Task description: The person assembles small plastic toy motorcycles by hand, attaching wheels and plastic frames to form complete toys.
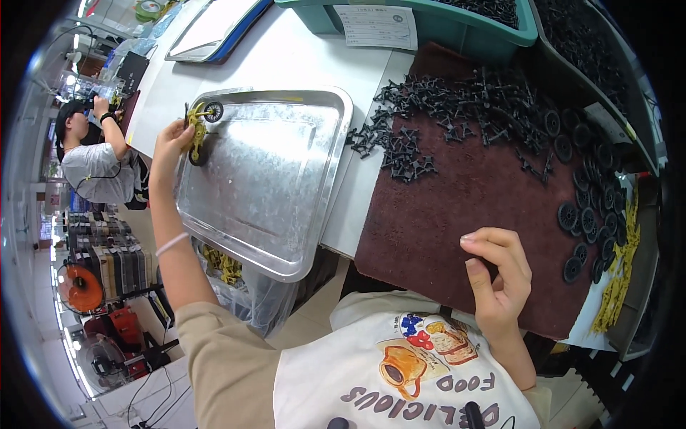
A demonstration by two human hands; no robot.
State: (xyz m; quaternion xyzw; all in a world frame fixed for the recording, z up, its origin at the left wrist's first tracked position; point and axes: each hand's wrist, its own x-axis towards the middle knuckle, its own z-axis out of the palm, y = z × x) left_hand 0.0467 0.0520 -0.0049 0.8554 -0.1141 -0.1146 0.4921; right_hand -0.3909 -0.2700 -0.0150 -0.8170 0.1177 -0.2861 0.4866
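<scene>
My left hand (pixel 174 141) reaches out to the far left edge of a shallow metal tray (pixel 330 186). Its fingers are closed on a small yellow toy bike (pixel 198 130) with black wheels, held over the tray's far left corner. Over the brown cloth (pixel 457 207), my right hand (pixel 500 275) is raised with fingers bent. A gap shows between thumb and fingertips, and nothing is in them. Small black plastic parts (pixel 411 154) lie heaped on the cloth's far side. Loose black wheels (pixel 568 216) are gathered along its right side.
A teal bin (pixel 457 32) and a dark bin (pixel 647 136) of black parts border the cloth. Yellow parts (pixel 618 272) lie at the right edge. Below the tray, a plastic bag (pixel 264 297) stands near yellow pieces. Another person (pixel 107 157) is at the far left.
</scene>
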